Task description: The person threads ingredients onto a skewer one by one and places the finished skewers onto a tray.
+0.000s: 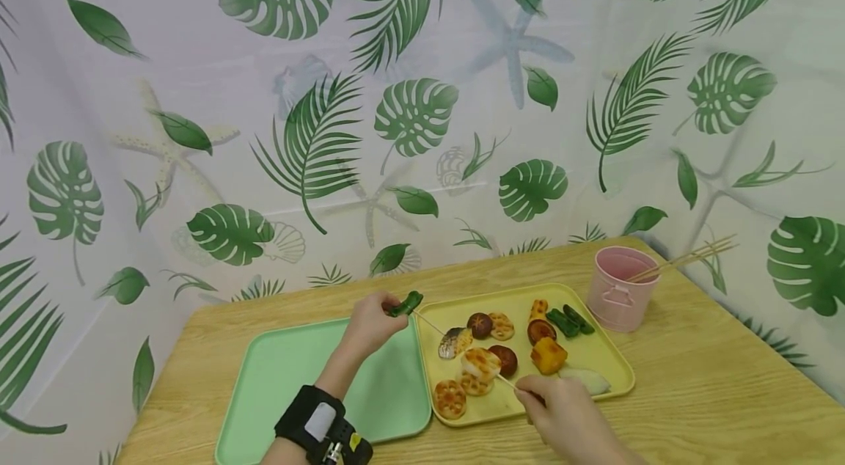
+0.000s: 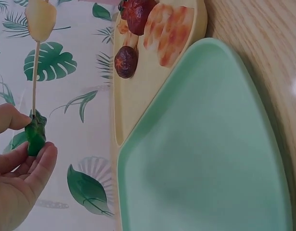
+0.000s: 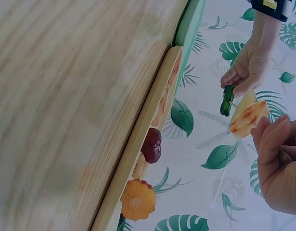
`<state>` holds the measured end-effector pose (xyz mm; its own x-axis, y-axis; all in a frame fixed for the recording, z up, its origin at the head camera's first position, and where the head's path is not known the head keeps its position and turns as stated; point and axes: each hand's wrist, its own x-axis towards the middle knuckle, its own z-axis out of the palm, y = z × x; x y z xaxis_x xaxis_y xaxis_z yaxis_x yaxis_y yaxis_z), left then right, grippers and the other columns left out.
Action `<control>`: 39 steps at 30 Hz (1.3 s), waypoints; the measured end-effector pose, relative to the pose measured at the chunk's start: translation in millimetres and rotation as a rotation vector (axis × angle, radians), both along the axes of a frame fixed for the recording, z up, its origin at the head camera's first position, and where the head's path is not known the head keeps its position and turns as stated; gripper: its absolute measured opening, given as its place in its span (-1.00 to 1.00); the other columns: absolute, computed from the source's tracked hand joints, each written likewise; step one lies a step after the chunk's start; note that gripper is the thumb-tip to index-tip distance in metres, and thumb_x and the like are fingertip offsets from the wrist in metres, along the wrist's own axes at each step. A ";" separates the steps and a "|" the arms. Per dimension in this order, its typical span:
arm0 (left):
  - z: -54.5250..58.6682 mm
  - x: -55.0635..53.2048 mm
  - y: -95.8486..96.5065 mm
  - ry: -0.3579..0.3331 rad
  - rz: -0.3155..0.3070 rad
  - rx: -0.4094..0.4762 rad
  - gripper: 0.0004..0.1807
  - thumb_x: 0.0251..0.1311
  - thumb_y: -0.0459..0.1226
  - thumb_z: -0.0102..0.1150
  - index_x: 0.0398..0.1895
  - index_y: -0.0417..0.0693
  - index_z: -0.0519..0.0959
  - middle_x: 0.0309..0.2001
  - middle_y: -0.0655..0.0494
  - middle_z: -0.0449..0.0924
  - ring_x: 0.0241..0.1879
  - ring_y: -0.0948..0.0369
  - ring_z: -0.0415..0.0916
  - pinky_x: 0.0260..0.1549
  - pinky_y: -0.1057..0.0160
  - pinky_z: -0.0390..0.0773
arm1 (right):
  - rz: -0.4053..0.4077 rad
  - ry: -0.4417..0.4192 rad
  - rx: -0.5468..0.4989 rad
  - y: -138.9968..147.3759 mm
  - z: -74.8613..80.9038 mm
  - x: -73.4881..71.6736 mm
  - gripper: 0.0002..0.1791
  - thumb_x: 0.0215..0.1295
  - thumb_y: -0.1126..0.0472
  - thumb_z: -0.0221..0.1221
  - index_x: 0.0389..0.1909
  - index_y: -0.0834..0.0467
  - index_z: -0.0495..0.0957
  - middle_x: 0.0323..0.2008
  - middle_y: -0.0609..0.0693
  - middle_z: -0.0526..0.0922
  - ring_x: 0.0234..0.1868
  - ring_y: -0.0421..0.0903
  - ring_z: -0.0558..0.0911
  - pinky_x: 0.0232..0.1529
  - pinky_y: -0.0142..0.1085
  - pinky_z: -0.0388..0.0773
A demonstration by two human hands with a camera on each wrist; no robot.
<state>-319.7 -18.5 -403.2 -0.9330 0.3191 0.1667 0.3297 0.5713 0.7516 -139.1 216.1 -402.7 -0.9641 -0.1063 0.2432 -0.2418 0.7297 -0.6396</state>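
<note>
My left hand (image 1: 372, 322) pinches a green pepper piece (image 1: 407, 304) between thumb and fingers, above the inner edge of the green tray (image 1: 389, 392). The pepper is at the tip of a thin wooden skewer (image 2: 35, 82). Along that stick sit a grey-and-yellow piece (image 1: 454, 342) and a pale, browned slice (image 1: 480, 362). My right hand (image 1: 568, 410) grips the skewer's other end over the front of the yellow tray (image 1: 488, 414). In the right wrist view, the fingers of the right hand (image 3: 280, 161) are curled, and the browned piece (image 3: 249, 118) is between the two hands.
The yellow tray holds toy foods: lotus root slices (image 1: 450, 399), mushrooms (image 1: 480, 325), an orange chunk (image 1: 549, 356), green peppers (image 1: 569, 320) and a pale long piece (image 1: 586, 380). Behind it to the right stands a pink bucket (image 1: 620, 296) with several skewers (image 1: 686, 258) leaning out.
</note>
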 end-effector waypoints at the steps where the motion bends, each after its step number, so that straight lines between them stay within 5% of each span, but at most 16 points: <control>1: -0.3 0.0 -0.3 0.001 -0.003 0.000 -0.71 -0.08 -0.34 0.21 -0.23 -0.28 0.55 -0.36 -0.01 0.53 -0.42 0.17 0.43 -0.47 0.26 0.46 | -0.007 0.004 0.006 -0.1 0.1 0.2 -0.88 0.20 0.40 0.14 -0.33 0.24 0.65 -0.67 -0.20 0.47 -0.70 -0.38 0.32 -0.64 -0.44 0.34; 8: 0.7 1.6 -1.6 0.033 -0.017 -0.011 -0.73 -0.09 -0.34 0.21 -0.26 -0.28 0.55 -0.39 0.01 0.53 -0.46 0.18 0.41 -0.50 0.27 0.44 | -0.034 0.117 0.104 -5.2 1.6 1.8 -0.88 0.13 0.45 0.18 -0.39 0.22 0.65 -0.50 -0.03 0.65 -0.61 -0.39 0.44 -0.59 -0.46 0.39; 11: 2.3 3.2 -1.2 0.037 -0.021 -0.009 -0.74 -0.08 -0.34 0.22 -0.27 -0.27 0.55 -0.40 0.01 0.53 -0.46 0.19 0.41 -0.50 0.28 0.44 | -0.032 0.237 0.172 -6.9 -0.3 1.2 -0.87 0.07 0.48 0.22 -0.44 0.20 0.64 -0.50 -0.02 0.65 -0.57 -0.35 0.51 -0.58 -0.48 0.43; 18: 5.4 9.0 5.7 0.042 -0.069 -0.028 -0.74 -0.10 -0.35 0.21 -0.28 -0.29 0.54 -0.40 0.00 0.53 -0.44 0.19 0.43 -0.49 0.26 0.46 | 0.014 0.529 0.337 -9.6 -12.2 -5.0 -0.71 -0.10 0.50 0.28 -0.63 0.08 0.44 -0.71 -0.23 0.38 -0.69 -0.41 0.27 -0.71 -0.52 0.24; 21: 5.2 9.5 5.1 0.033 -0.062 -0.029 -0.74 -0.08 -0.34 0.21 -0.26 -0.28 0.54 -0.39 0.00 0.53 -0.44 0.18 0.43 -0.49 0.26 0.45 | 0.017 0.532 0.323 -10.8 -12.9 -4.9 -0.77 -0.10 0.50 0.28 -0.58 0.14 0.50 -0.67 -0.16 0.49 -0.68 -0.38 0.37 -0.70 -0.52 0.29; 30: 6.6 10.5 3.3 0.040 -0.062 -0.026 -0.72 -0.05 -0.32 0.22 -0.23 -0.28 0.56 -0.36 0.00 0.55 -0.41 0.18 0.46 -0.47 0.26 0.47 | -0.036 0.322 0.156 -14.5 -2.8 -6.1 -0.91 0.05 0.48 0.23 -0.43 0.28 0.65 -0.54 0.02 0.65 -0.60 -0.29 0.55 -0.62 -0.52 0.41; 39: 4.4 15.9 9.8 0.050 -0.116 -0.017 -0.72 -0.07 -0.33 0.23 -0.24 -0.28 0.56 -0.35 0.00 0.55 -0.42 0.20 0.47 -0.47 0.27 0.48 | -0.034 0.459 0.287 -19.2 -8.6 -9.2 -0.91 -0.01 0.48 0.27 -0.46 0.26 0.62 -0.61 -0.04 0.60 -0.65 -0.24 0.53 -0.66 -0.50 0.40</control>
<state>-303.8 -8.7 -398.8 -0.8801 0.4280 0.2055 0.4314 0.5398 0.7229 -148.3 196.9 -411.3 -0.7700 -0.2005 0.6058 -0.4221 0.8719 -0.2480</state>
